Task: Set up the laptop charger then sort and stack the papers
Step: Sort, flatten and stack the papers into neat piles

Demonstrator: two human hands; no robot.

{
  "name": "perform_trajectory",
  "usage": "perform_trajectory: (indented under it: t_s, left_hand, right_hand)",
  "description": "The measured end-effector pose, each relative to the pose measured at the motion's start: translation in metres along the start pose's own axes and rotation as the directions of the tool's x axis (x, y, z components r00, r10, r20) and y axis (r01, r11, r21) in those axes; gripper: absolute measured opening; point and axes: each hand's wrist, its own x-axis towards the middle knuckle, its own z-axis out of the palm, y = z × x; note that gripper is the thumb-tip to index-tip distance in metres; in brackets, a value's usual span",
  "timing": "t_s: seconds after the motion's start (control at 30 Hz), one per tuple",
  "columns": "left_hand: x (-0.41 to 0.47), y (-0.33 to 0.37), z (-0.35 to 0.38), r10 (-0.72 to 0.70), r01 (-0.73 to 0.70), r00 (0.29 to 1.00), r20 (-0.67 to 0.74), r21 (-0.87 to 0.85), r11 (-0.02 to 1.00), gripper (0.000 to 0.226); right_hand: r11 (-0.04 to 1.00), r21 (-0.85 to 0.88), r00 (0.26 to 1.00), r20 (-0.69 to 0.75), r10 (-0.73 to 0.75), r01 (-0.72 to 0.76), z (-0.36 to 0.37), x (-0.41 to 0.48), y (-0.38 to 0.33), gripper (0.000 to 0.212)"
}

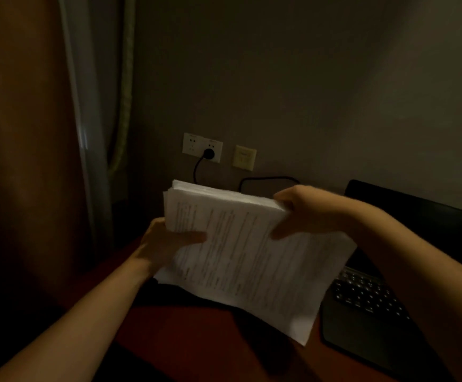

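A thick stack of printed white papers (pixel 241 244) is held tilted above the dark red desk (pixel 196 340). My left hand (pixel 166 244) grips its left edge, thumb lying across the top sheet. My right hand (pixel 301 213) grips the upper right corner, thumb on the printed face. A black charger plug (pixel 208 153) sits in the white wall socket (pixel 202 147), and its cable (pixel 268 179) runs behind the papers toward the open black laptop (pixel 384 293) at the right.
A yellowish wall plate (pixel 245 157) is beside the socket. Curtains (pixel 58 119) hang at the left. The grey wall stands close behind the desk. The room is dim.
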Motion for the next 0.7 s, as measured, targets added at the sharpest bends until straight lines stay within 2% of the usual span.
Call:
perform_trajectory:
  t_s: [0.07,0.13,0.17,0.23,0.27,0.3,0.33,0.4,0.47,0.57,0.7]
  left_hand:
    - [0.000,-0.002,0.000,0.005,-0.006,1.000,-0.026,-0.033,0.999,0.026]
    - [0.002,-0.003,-0.001,-0.011,0.009,0.999,-0.046,-0.061,0.998,0.026]
    - [0.002,-0.004,-0.002,-0.024,0.020,0.998,-0.053,-0.078,0.997,0.028]
    - [0.001,-0.004,0.000,-0.051,0.043,0.996,-0.068,-0.122,0.992,0.039]
    - [0.001,-0.004,0.000,-0.067,0.056,0.995,-0.070,-0.152,0.987,0.044]
    - [0.001,-0.002,0.001,-0.074,0.060,0.995,-0.068,-0.191,0.980,0.046]
    - [0.000,0.000,0.003,-0.069,0.052,0.995,-0.069,-0.226,0.973,0.047]
    - [0.000,0.006,0.008,-0.023,-0.005,0.995,-0.102,-0.261,0.965,0.049]
    - [-0.003,0.014,0.013,0.046,-0.080,0.989,-0.139,-0.256,0.963,0.049]
    - [-0.007,0.014,0.020,0.102,-0.125,0.989,-0.110,-0.231,0.965,0.040]
    - [-0.005,-0.023,0.017,-0.008,0.004,0.999,-0.045,-0.080,0.997,0.027]
  right_hand:
    - [0.986,0.166,0.996,-0.084,0.041,-0.027,-0.005,-0.017,0.022,0.024]
    - [0.874,0.486,0.965,-0.230,0.127,0.001,0.007,-0.033,0.044,0.033]
    - [0.756,0.652,0.940,-0.288,0.182,0.053,0.023,-0.038,0.052,0.037]
    - [0.445,0.884,0.920,-0.282,0.274,0.139,0.070,-0.042,0.060,0.045]
    - [0.351,0.924,0.919,-0.260,0.295,0.149,0.096,-0.041,0.059,0.046]
    - [0.321,0.935,0.909,-0.257,0.327,0.149,0.121,-0.038,0.057,0.046]
    - [0.329,0.931,0.881,-0.283,0.378,0.158,0.139,-0.035,0.052,0.046]
    - [0.372,0.903,0.780,-0.387,0.492,0.214,0.153,-0.032,0.043,0.045]
    - [0.363,0.880,0.716,-0.464,0.521,0.306,0.148,-0.032,0.035,0.041]
    - [0.400,0.846,0.738,-0.515,0.436,0.354,0.147,-0.040,0.027,0.036]
    - [0.371,0.905,0.811,-0.373,0.450,0.210,0.178,-0.036,0.037,0.040]
